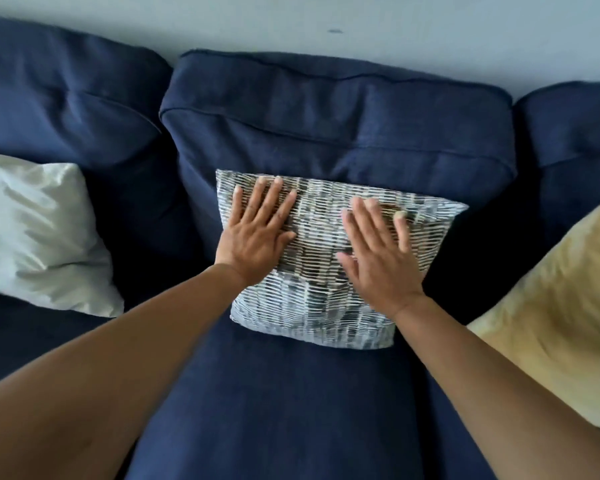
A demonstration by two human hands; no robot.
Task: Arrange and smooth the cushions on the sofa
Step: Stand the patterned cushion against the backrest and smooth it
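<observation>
Head view: patterned cushion (329, 271) sits mid-seat on navy sofa (291, 410), leaning vs. centre back cushion (336, 126). Left hand (257, 237) & right hand (378, 258) both flat on its face, fingers spread wide, gripping nothing.

Risk (est.): uneven press, one palm harder, could tip or skew it sideways; soft seat gives.

Surface: navy fabric w/ creases. White cushion (35, 233) at left, yellow cushion (555, 323) at right, each well apart. Pale wall (430, 39) behind.
</observation>
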